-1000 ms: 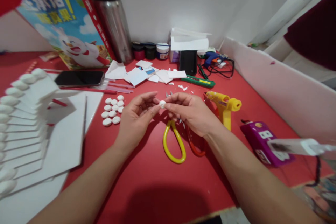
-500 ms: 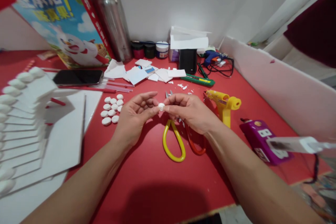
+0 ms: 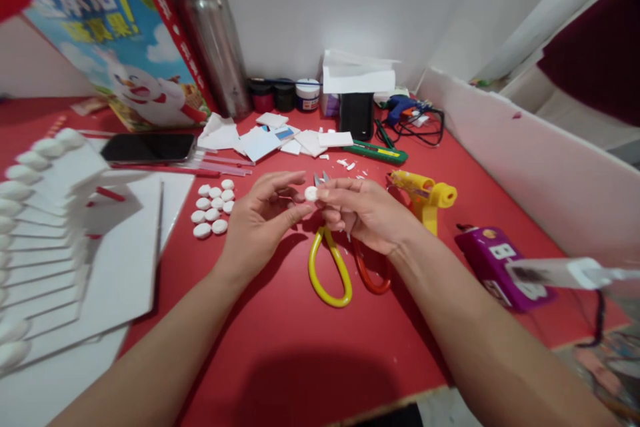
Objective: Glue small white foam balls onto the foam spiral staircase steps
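Observation:
A small round white piece (image 3: 311, 193) is pinched between the thumb and finger of my right hand (image 3: 373, 213), above the red table. Close to its left side is my left hand (image 3: 263, 220), fingers apart and curved, with nothing seen between them. Below my hands lie scissors with one yellow handle (image 3: 313, 267) and one red handle (image 3: 373, 283); their blade tips show behind my right hand. Several similar white pieces (image 3: 211, 215) sit in a cluster left of my left hand.
At the left stands a white stepped model (image 3: 45, 240) beside a black phone (image 3: 147, 147). White scraps (image 3: 260, 142) and a green cutter (image 3: 377, 151) lie behind my hands. A yellow glue gun (image 3: 425, 193) and purple box (image 3: 500, 267) are at the right.
My left hand has let go of the white piece, its fingers now apart. My right hand has turned the piece so its round face shows and raised it slightly.

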Motion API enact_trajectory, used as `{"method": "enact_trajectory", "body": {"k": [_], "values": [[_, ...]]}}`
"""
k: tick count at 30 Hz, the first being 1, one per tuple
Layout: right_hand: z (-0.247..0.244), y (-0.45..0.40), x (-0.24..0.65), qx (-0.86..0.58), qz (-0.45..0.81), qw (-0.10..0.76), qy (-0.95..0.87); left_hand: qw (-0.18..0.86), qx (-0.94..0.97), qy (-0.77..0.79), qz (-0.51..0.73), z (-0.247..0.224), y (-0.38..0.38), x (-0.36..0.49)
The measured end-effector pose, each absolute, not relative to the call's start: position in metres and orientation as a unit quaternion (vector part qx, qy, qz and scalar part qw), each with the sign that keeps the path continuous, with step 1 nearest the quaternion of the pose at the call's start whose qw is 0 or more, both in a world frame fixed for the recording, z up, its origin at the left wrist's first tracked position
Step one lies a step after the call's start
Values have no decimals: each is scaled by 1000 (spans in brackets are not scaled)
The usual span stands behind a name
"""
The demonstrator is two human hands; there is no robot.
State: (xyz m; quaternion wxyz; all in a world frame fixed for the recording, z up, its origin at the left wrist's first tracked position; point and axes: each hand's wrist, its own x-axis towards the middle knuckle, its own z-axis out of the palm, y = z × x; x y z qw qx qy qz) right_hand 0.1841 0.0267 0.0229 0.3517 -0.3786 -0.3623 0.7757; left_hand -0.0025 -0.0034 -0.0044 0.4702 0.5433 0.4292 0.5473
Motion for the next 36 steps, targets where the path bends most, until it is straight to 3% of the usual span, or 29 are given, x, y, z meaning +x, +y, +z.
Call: {"method": "enact_trajectory", "body": {"k": [4, 30, 33, 36], "values": [[24, 26, 184, -370, 794, 335, -347, 390, 602, 436, 543, -2, -5, -1], [31, 20, 176, -410, 782, 307, -356, 452, 555, 430, 550, -5, -10, 2], [31, 21, 178, -433, 750, 316, -389, 513, 483, 425, 568, -7, -8, 2], [28, 23, 180, -461, 681, 384, -419, 586, 399, 410, 573, -8, -6, 2]]}}
